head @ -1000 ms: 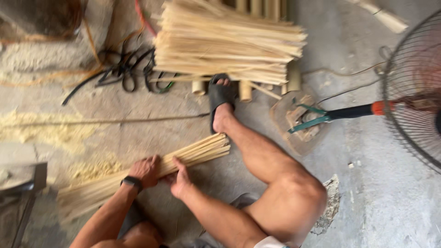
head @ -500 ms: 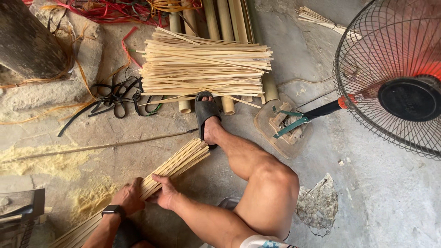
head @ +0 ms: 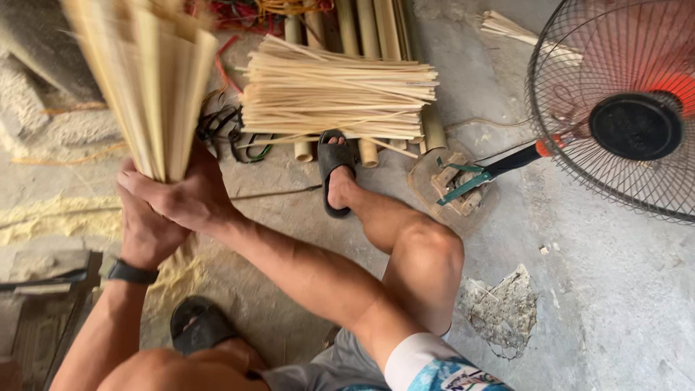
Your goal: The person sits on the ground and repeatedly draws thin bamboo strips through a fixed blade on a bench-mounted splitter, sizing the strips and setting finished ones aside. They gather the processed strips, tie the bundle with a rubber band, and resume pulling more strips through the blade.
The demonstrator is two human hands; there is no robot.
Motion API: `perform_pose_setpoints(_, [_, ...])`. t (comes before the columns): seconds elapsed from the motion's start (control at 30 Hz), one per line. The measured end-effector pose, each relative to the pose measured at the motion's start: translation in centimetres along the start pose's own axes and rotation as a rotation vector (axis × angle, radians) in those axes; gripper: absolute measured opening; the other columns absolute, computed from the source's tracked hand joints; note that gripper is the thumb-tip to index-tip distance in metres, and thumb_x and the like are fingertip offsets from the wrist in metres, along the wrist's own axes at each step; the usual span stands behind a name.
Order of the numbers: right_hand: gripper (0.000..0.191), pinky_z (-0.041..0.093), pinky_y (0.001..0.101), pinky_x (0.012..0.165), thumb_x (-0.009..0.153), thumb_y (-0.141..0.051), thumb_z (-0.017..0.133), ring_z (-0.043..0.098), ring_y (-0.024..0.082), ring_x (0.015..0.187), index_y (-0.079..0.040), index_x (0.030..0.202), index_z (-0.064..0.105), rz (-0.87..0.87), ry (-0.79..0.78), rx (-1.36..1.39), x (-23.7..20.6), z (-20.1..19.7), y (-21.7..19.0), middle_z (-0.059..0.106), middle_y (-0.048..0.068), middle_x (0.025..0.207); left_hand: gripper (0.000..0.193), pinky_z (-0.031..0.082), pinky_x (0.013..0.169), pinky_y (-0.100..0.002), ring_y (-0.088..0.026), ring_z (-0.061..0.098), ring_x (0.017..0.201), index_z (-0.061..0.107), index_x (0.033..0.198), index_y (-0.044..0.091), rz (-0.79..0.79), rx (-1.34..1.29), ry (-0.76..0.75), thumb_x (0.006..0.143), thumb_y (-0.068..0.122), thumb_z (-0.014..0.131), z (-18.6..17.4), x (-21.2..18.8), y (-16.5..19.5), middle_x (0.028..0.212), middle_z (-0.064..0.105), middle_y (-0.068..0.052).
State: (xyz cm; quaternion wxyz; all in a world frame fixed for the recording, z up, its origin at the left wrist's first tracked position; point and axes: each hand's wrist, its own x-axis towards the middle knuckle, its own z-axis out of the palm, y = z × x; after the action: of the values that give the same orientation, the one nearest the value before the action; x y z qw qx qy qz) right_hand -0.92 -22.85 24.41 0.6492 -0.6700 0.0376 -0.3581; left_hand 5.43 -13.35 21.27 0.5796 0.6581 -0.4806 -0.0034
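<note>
Both hands clamped on a bundle of bamboo strips (head: 148, 80)
Left hand (head: 145, 224) and right hand (head: 184, 192) grip its lower end, raised above the concrete floor (head: 608, 289)

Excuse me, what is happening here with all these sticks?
A person sitting low on the concrete floor grips a bundle of thin bamboo strips with both hands, left hand and right hand, holding it upright. A bigger pile of strips lies across bamboo poles in front of the sandalled foot. A fan stands at the right.
</note>
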Motion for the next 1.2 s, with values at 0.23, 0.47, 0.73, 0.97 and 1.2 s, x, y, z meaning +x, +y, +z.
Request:
perform_pose_setpoints(0.23, [0.051,0.061,0.039,0.08,0.087,-0.044,0.071,0.068,0.025,0.094,-0.006,0.122,0.066,-0.018,-0.162,-0.489,-3.9,-0.4,0.7,0.07,0.01,0.104,0.045,0.06,0.085,-0.033,-0.021,0.067,0.108,0.054,0.137,0.001,-0.458,-0.659,0.172,0.105,0.032,0.058,3.1,-3.5,-2.1,0.125,0.068,-0.013])
perform_pose_setpoints(0.47, [0.047,0.064,0.0326,0.058,0.082,-0.05,0.066,0.075,0.018,0.072,-0.013,0.11,0.071,0.249,-0.199,-0.597,-5.1,-2.3,1.4,0.075,0.005,0.086,0.049,0.057,0.087,-0.045,-0.03,0.063,0.106,0.052,0.135,0.003,-0.038,0.28,0.092,0.092,0.014,0.074,5.8,-5.9,-1.2,0.121,0.064,-0.018])
perform_pose_setpoints(0.73, [0.054,0.068,0.0357,0.085,0.076,-0.042,0.085,0.075,0.024,0.101,-0.004,0.111,0.07,0.297,-0.175,-0.106,2.1,-7.7,-0.7,0.072,0.015,0.107,0.075,0.059,0.076,-0.05,-0.039,0.066,0.093,0.04,0.137,0.001,-0.427,0.49,-0.003,0.075,0.012,0.08,5.9,1.5,1.3,0.111,0.064,-0.022])
perform_pose_setpoints(0.97, [0.045,0.059,0.033,0.083,0.08,-0.028,0.085,0.068,0.024,0.095,0.001,0.109,0.067,0.432,-0.032,0.086,4.1,-15.6,1.8,0.069,0.014,0.104,0.083,0.056,0.086,-0.053,-0.045,0.066,0.103,0.036,0.142,0.001,-0.2,0.44,-0.128,0.073,0.011,0.081,11.1,5.2,0.0,0.112,0.066,-0.023])
perform_pose_setpoints(1.2, [0.048,0.055,0.0381,0.097,0.078,-0.029,0.084,0.064,0.022,0.105,-0.001,0.112,0.065,0.586,0.12,0.188,2.0,-18.2,9.1,0.067,0.011,0.107,0.099,0.056,0.092,-0.051,-0.042,0.066,0.104,0.027,0.151,-0.002,-0.192,0.593,-0.305,0.068,0.009,0.081,14.3,4.2,-5.2,0.118,0.066,-0.027])
